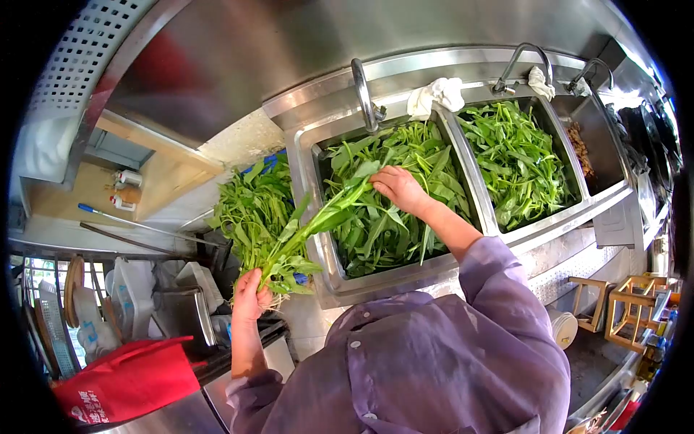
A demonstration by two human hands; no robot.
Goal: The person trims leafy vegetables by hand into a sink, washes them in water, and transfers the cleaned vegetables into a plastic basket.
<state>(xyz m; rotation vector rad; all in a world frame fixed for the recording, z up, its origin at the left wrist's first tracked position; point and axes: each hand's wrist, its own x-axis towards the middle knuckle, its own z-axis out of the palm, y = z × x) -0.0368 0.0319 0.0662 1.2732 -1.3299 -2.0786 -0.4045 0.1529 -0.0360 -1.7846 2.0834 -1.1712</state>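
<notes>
A bunch of long-stemmed leafy greens [322, 217] stretches between my two hands. My left hand [251, 295] is closed round its lower stems, beside a pile of greens [253, 206] left of the sinks. Above the left sink [329, 269], my right hand [397, 186] has its fingers closed on the bunch's upper, leafy part. Loose greens [390, 242] fill that sink. More cut greens [510, 163] lie in the middle sink.
Curved faucets [361, 94] and white cloths [437, 96] line the sinks' back edge. The right sink [603, 145] holds small brown pieces. A red bag [130, 380] and trays [134, 300] are at lower left; wooden stools [636, 311] stand at right.
</notes>
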